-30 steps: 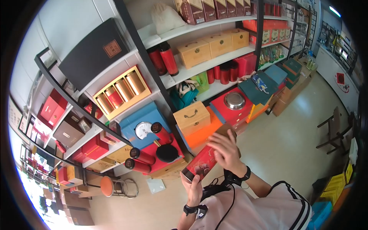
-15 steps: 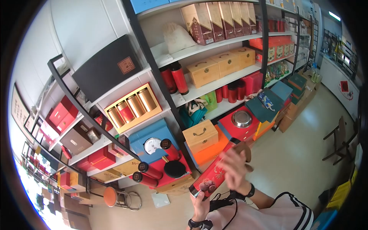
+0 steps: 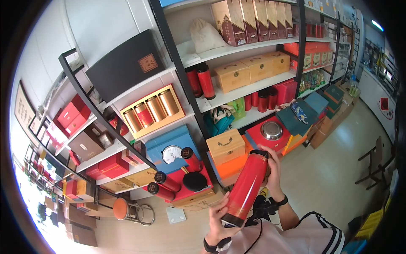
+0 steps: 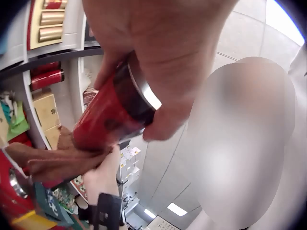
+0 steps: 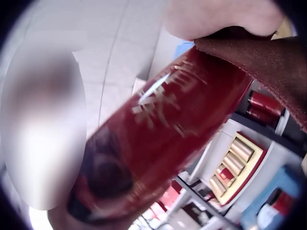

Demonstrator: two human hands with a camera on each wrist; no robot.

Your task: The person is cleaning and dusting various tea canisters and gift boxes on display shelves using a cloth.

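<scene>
A red canister (image 3: pixel 248 182) with black ends stands tilted between both hands in front of the body. My left hand (image 3: pixel 218 222) grips its lower black end, with the fingers and thumb around the rim in the left wrist view. At the upper end my right hand (image 3: pixel 275 175) holds a brown cloth (image 4: pixel 62 160) against the canister. In the right wrist view, gold characters and a dark picture decorate the canister's side (image 5: pixel 163 120), and the cloth (image 5: pixel 268 67) lies over its upper part. Much of the cloth is hidden behind the canister in the head view.
Ahead, a red-topped stack carries several red canisters (image 3: pixel 167 181) and a round black object (image 3: pixel 194 181). A wooden box (image 3: pixel 226 146) and a steel bowl (image 3: pixel 271 131) stand near my right hand. Shelves (image 3: pixel 237 99) of boxes rise behind; an orange stool (image 3: pixel 121 208) stands left.
The canister has turned, bringing a plainer red side toward the head camera. My right hand has moved from across its front to behind its upper end. The head view has shifted slightly.
</scene>
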